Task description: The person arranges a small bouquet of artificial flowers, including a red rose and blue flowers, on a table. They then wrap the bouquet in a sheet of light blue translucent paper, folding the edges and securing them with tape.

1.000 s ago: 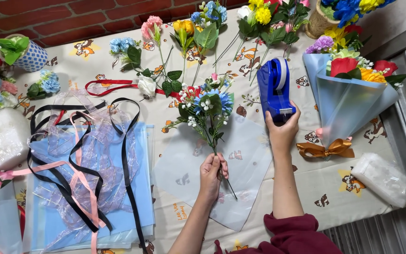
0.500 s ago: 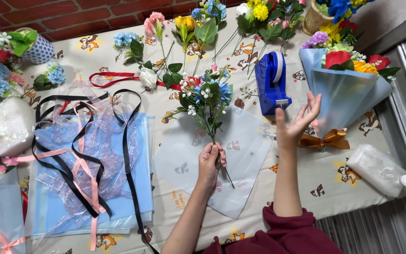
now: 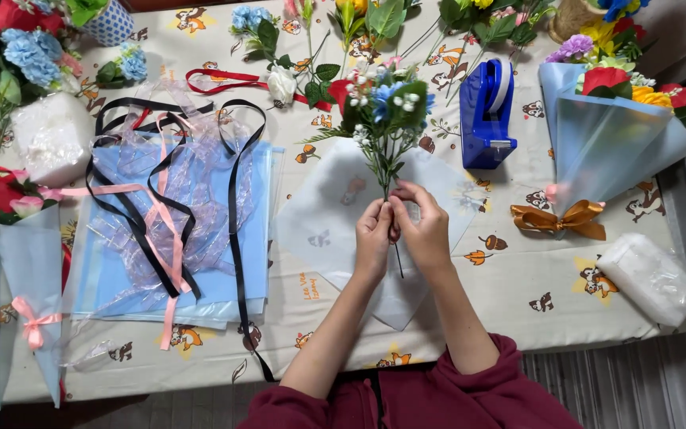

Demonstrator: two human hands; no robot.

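Your left hand & right hand: both grips pinching stems of small bouquet, held over translucent wrap sheet on table. Blue tape dispenser right of bouquet, apart. Black ribbon left.

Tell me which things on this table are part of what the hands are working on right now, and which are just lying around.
In use:
left hand
right hand
small flower bunch
translucent wrapping sheet

Lying about:
blue tape dispenser
finished blue-wrapped bouquet
gold bow
black ribbon
pink ribbon
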